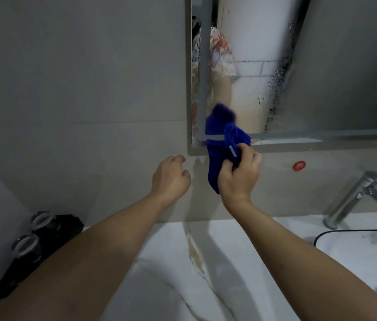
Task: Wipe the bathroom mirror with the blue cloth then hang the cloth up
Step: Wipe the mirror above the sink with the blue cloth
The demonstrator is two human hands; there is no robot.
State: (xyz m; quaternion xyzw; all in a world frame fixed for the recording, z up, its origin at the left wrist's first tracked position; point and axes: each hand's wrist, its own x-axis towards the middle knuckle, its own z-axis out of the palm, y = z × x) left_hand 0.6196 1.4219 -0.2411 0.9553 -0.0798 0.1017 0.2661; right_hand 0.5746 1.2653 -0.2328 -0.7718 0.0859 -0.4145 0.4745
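My right hand [239,174] grips the bunched blue cloth [215,165] just below the mirror's lower left corner. The cloth hangs down from my fingers, and its reflection shows in the glass above. The mirror [321,66] fills the upper right of the head view; its glass is wet and streaked. My left hand [171,177] hovers beside the cloth, to its left, with loosely curled fingers that hold nothing. It sits close to the tiled wall and does not touch the cloth.
A white marble counter [171,274] runs below my arms. A chrome tap [363,198] and white basin [368,262] sit at the right. A black tray with two upturned glasses [32,237] stands at the left. A small red round sticker [299,165] is on the wall.
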